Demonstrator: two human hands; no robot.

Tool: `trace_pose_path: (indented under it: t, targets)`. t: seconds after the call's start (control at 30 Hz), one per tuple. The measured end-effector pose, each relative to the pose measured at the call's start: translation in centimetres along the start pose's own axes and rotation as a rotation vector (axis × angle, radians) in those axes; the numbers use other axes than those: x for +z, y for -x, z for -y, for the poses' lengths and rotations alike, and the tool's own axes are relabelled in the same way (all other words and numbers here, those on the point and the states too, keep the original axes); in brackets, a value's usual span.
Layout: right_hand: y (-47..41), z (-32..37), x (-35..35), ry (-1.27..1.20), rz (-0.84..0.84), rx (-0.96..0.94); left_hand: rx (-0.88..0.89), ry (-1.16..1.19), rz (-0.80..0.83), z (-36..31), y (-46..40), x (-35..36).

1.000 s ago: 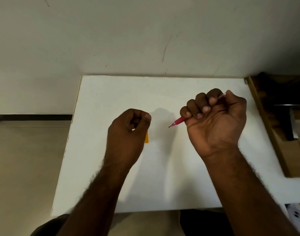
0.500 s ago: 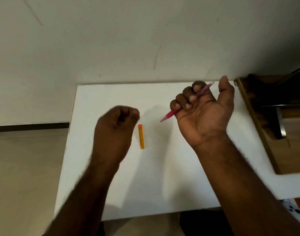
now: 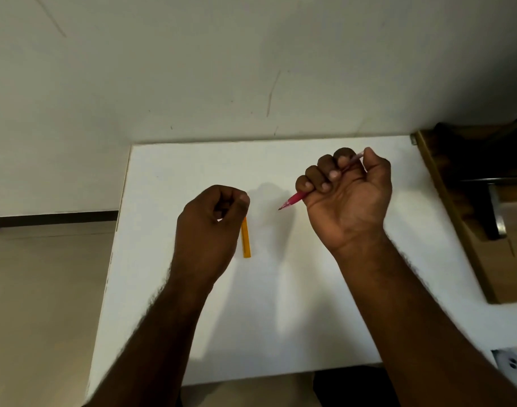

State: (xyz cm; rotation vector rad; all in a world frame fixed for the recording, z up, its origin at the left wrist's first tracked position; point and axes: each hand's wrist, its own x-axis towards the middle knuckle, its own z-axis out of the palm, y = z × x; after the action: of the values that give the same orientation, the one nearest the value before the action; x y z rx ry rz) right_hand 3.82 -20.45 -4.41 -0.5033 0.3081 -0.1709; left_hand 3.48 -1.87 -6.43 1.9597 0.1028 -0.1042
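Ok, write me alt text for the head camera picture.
A right hand grips a pink pen in its fist above a white table, tip pointing left. The left hand, fingers curled, is beside a short orange stick lying on the table.

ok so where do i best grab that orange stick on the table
Pinch the orange stick across its narrow width at the free near half, coming straight down: it lies flat on the table, long and thin, far end hidden by the left hand.

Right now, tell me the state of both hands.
Left hand: fingers curled shut, nothing visible in its grip.
Right hand: closed, holding the pink pen.
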Motion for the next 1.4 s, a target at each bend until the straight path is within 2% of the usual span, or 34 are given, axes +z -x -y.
trace_pose_path:
  t: [0.3,1.1,1.4]
  targets:
    - [2.2,0.2,0.6,0.008,0.051,-0.005,0.026,0.003,0.003,-0.8,2.1,0.3]
    - [5.2,0.2,0.1,-0.027,-0.026,-0.019,-0.038,-0.003,0.028,-0.5,5.4,0.1]
    - [3.8,0.2,0.4,0.007,0.012,-0.03,0.026,-0.039,0.001,-1.2,3.8,0.0]
